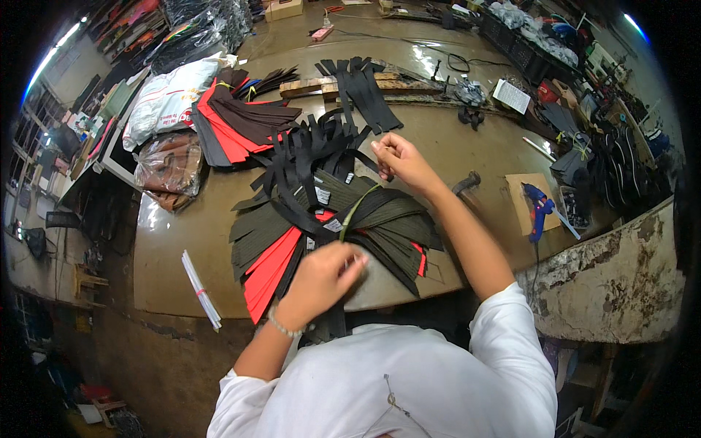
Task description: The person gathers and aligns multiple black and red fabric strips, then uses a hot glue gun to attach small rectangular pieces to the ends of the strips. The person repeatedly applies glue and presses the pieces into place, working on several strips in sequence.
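A bundle of dark olive fabric strips point(272, 225) lies fanned out on the table before me, with red strips point(272, 276) among them. A yellow-green tie point(356, 207) crosses its middle, and small white labels point(333, 225) show there. Black webbing straps point(290, 162) spread from its far side. My left hand point(321, 281) hovers over the near edge, fingers curled, close to the tie's near end; whatever it may hold is hidden. Beyond the bundle's right half, my right hand point(399, 160) is closed in a pinch beside a black strap; I cannot make out what it grips.
Fanned brown and red strips point(244, 120) lie beyond the bundle, next to a white sack point(171, 98) and a plastic-wrapped brown bundle point(169, 164). White sticks point(201, 290) rest at the left edge. A blue glue gun point(539, 209) sits on cardboard at right, near a curved metal piece point(466, 182).
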The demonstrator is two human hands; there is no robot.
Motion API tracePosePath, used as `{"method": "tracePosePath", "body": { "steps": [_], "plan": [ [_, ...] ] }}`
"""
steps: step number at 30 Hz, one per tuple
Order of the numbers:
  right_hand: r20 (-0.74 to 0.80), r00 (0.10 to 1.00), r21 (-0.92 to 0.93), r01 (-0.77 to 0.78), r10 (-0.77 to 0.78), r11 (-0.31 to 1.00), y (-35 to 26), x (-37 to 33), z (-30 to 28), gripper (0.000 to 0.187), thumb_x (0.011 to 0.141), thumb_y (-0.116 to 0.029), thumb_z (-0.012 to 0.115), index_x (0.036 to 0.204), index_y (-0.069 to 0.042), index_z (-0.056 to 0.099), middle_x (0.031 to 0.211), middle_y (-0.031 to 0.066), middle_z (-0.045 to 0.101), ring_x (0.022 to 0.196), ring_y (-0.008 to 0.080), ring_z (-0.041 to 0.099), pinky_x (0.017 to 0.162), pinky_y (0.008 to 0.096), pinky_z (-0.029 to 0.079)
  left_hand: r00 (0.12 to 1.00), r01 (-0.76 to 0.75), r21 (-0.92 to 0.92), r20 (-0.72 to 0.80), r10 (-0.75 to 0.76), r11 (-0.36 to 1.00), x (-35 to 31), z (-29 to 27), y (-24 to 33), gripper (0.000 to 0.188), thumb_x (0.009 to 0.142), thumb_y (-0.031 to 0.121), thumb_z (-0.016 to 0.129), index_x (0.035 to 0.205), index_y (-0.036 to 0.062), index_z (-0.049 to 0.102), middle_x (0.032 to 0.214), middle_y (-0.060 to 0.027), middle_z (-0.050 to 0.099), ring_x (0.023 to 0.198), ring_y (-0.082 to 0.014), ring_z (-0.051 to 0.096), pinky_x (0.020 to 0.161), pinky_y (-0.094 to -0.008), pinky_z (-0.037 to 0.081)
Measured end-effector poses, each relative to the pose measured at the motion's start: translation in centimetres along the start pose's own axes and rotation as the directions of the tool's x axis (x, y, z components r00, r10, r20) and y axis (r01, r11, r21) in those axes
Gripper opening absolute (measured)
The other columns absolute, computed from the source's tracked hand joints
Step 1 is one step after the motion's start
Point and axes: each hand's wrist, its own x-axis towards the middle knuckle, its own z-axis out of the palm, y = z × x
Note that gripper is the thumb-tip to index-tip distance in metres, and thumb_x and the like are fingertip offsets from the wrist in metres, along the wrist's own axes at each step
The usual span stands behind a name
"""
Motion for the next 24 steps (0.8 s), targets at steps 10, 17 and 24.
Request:
{"method": "tracePosePath", "body": {
  "steps": [10,17,24],
  "plan": [
    [0.302,0.919,-0.761,0.393,-0.253,0.516,-4.2,-9.9,5.5,0.052,0.079,-0.03,0.075,0.126,-0.014,0.058,0.091,0.0115,0.054,0.084,0.0278,0.059,0.073,0.0369,0.05,0.995,-0.036,0.569,0.1,-0.026,0.821,-6.5,-1.4,-2.1,0.042,0.075,0.01,0.068,0.116,0.0168,0.061,0.134,-0.0125,0.047,0.128,-0.0361,0.036,0.105,-0.0525,0.03],
    [0.15,0.921,-0.873,0.294,-0.359,0.39,-2.1,-10.5,6.7,0.054,0.077,-0.026,0.075,0.127,-0.018,0.059,0.089,0.0065,0.053,0.078,0.0227,0.059,0.064,0.0337,0.051,0.909,0.369,0.474,-0.362,-0.205,0.8,-4.1,0.8,-3.2,0.058,0.075,0.023,0.075,0.119,-0.0022,0.049,0.118,-0.0192,0.049,0.111,-0.0371,0.048,0.093,-0.0443,0.039],
    [0.095,0.924,-0.909,0.232,-0.371,0.345,-2.2,-10.6,7.5,0.056,0.079,-0.03,0.074,0.13,-0.014,0.056,0.096,0.0073,0.052,0.075,0.0236,0.062,0.059,0.0346,0.053,0.862,0.428,0.404,-0.451,-0.231,0.808,-2.2,0.7,-2.2,0.057,0.072,0.016,0.076,0.119,-0.0006,0.049,0.11,-0.0178,0.055,0.102,-0.0354,0.053,0.088,-0.0437,0.043]
  ]
}}
